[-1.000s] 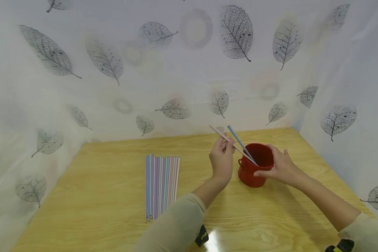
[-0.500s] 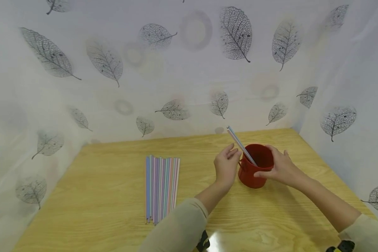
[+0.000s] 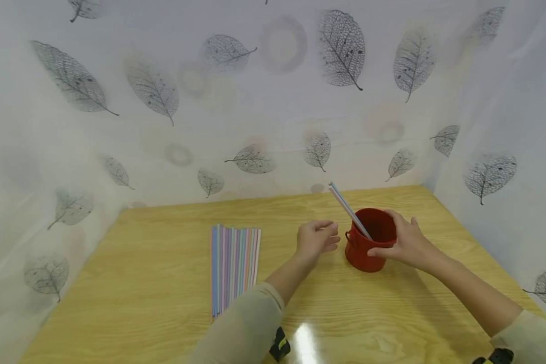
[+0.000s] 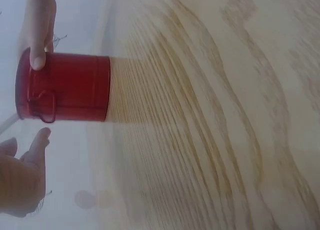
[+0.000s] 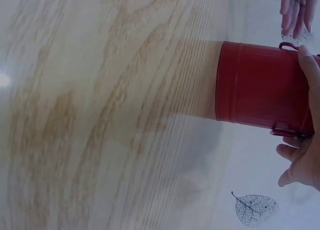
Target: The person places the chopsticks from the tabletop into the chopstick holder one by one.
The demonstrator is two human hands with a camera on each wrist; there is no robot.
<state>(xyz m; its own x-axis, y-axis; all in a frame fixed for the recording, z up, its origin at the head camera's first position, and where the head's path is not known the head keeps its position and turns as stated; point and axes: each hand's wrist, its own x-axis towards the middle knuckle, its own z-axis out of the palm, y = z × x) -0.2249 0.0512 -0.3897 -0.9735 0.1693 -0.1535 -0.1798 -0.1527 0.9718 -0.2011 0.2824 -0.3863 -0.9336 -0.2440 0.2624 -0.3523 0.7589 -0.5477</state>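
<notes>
A red metal bucket (image 3: 365, 255) with small side handles stands upright on the table, right of the middle. Thin paper straws (image 3: 348, 210), pale pink and blue, lean out over its left rim. My right hand (image 3: 407, 242) grips the bucket's right side near the rim, thumb in front; in the right wrist view the thumb lies along the red wall. My left hand (image 3: 315, 240) is just left of the bucket, apart from it, its fingers loosely bent and holding nothing. Left of it lies a row of pastel straws (image 3: 232, 263), its lower end partly hidden by my left sleeve.
The wooden table (image 3: 154, 263) reaches back to a pale curtain (image 3: 273, 101) printed with leaves, which also hangs along both sides. Light glares off the table (image 3: 305, 338) near the front.
My left hand has let go of a pink straw, which now leans in the bucket beside the blue one. That hand has drawn back leftward. The right hand keeps its hold on the bucket.
</notes>
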